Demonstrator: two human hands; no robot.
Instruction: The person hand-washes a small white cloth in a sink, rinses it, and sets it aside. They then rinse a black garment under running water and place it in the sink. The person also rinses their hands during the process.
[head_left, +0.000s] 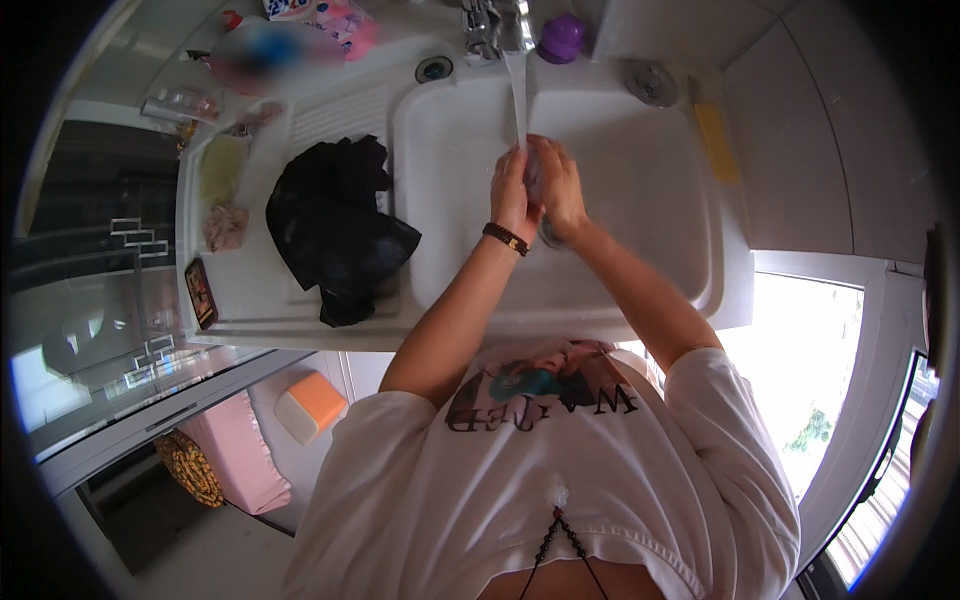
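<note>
Water runs from a chrome faucet (514, 30) onto my hands over a white sink basin (637, 270). Between my left hand (511, 191) and my right hand (561, 184) is a small pale purple object (534, 176), mostly covered by fingers; its kind cannot be told. My left wrist wears a dark beaded bracelet. Below the hands, a metal drain (551, 231) shows partly. Left of the basin, a crumpled black cloth item (337, 217) lies on the ribbed drainboard (337, 112).
A purple container (562, 39) stands right of the faucet. A yellow strip-like item (716, 142) lies along the basin's right side. At the left edge are a phone (201, 292), a crumpled beige cloth (226, 226) and a pale yellow-green cloth (223, 166). Pink packaging (360, 34) sits behind.
</note>
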